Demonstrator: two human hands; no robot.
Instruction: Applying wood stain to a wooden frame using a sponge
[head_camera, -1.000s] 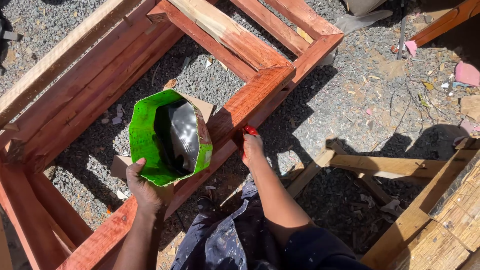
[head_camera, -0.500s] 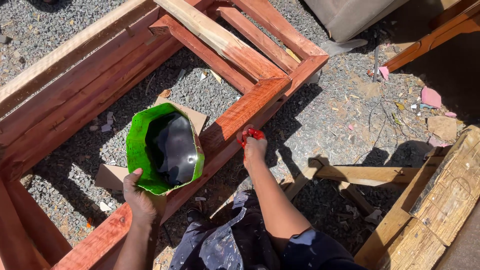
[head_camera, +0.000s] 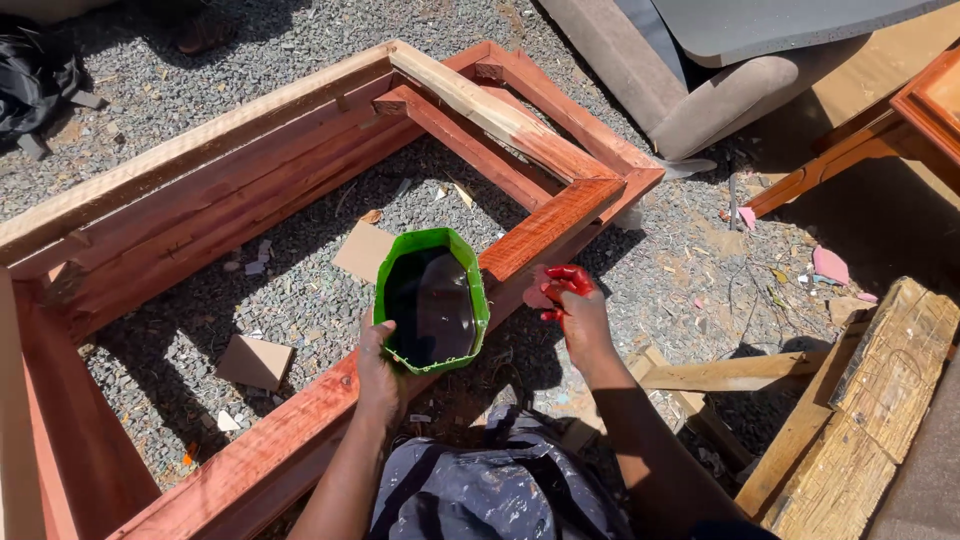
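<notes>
Gripping the green container (head_camera: 431, 298) of dark liquid by its near rim, the left hand (head_camera: 381, 372) holds it over the red-stained wooden frame (head_camera: 545, 226). The right hand (head_camera: 575, 310), fingers stained red, presses a stained rag (head_camera: 541, 290) against the frame's outer face above the gravel (head_camera: 690, 270).

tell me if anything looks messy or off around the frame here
Right hand: fingertips stained bright red, holding a stained rag. The wooden frame is unevenly coloured, one plank still pale. Cardboard scraps lie on the gravel beside the green container.
</notes>
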